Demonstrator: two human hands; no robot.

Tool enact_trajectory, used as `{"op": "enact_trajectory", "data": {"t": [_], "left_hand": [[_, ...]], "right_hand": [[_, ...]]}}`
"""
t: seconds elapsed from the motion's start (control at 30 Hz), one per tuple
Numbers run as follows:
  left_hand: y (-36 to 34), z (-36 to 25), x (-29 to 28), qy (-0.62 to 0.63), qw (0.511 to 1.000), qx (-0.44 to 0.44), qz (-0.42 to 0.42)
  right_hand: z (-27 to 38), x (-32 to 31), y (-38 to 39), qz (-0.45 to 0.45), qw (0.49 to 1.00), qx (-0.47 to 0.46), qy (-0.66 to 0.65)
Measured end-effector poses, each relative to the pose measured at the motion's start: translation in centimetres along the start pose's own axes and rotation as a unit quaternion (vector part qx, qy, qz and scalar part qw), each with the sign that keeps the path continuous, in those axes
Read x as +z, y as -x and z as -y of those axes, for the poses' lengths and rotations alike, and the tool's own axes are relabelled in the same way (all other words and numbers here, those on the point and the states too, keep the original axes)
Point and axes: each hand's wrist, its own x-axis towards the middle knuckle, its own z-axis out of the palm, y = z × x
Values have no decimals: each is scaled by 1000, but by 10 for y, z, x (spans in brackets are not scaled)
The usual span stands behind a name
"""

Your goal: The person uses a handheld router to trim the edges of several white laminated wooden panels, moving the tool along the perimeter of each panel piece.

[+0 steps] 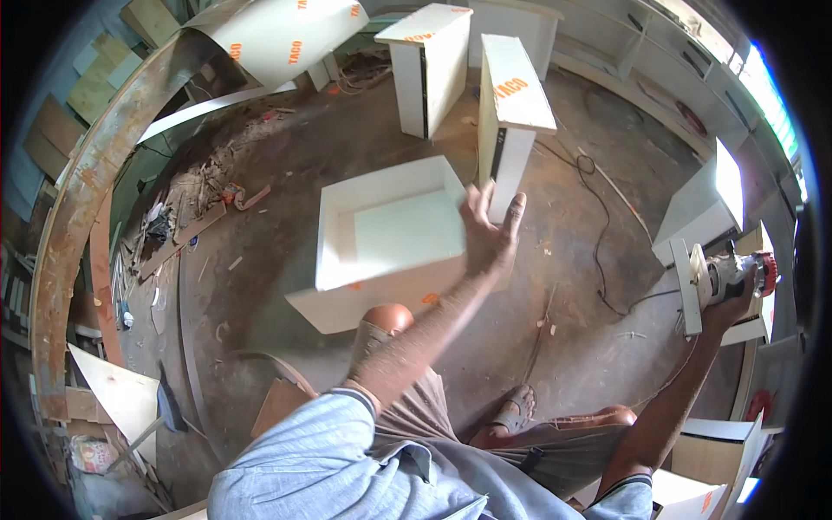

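- The left hand (491, 232) is released, fingers spread, palm against the right-hand wall of the white box (390, 238); it steadies the box but does not clasp it.
- The right hand (728, 299) is clenched round the body of a router (732, 273), a small trimming machine with a red top, held off to the right beside a white panel (706, 208).
- The box lies on the floor (286, 173) near the middle of the room, just past the person's knee (387, 318), its open side facing up.
- Risk: the box seems to lean on one long edge rather than lie flat. With only a flat palm on its wall, I judge it could tip or slide away if pushed harder.
- Risk: the black cord (598, 234) snakes over the floor between the box and the router. It could catch on a box corner or the sandalled foot (516, 407) and jerk the machine.
- Risk: the router is carried in one hand, close to the panel edge; a knock there could chip the board or loosen the hold.
- Look of the box: shallow, rectangular, white-faced board, four walls and a pale bottom, small orange marks on its near wall. Its corners look square and its faces clean.
- Two taller white cabinets (468, 78) stand just behind it, toward the far wall.
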Motion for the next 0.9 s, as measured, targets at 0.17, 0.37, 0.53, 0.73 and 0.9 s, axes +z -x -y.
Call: {"op": "enact_trajectory", "data": {"t": [0.17,0.37,0.53,0.73,0.9], "left_hand": [[-54,90,-87,-340,904,-40,256],[-4,147,-79,-491,676,-92,541],[39,191,-40,-560,619,-98,541],[20,170,-38,-595,601,-37,533],[-55,86,-79,-489,751,-14,444]], "right_hand": [[8,-37,-22,-4,994,-77,76],[22,-30,-24,19,998,33,43],[13,-43,-21,39,993,-46,101],[21,6,11,-46,999,-15,22],[23,20,14,-99,995,-8,20]]}}
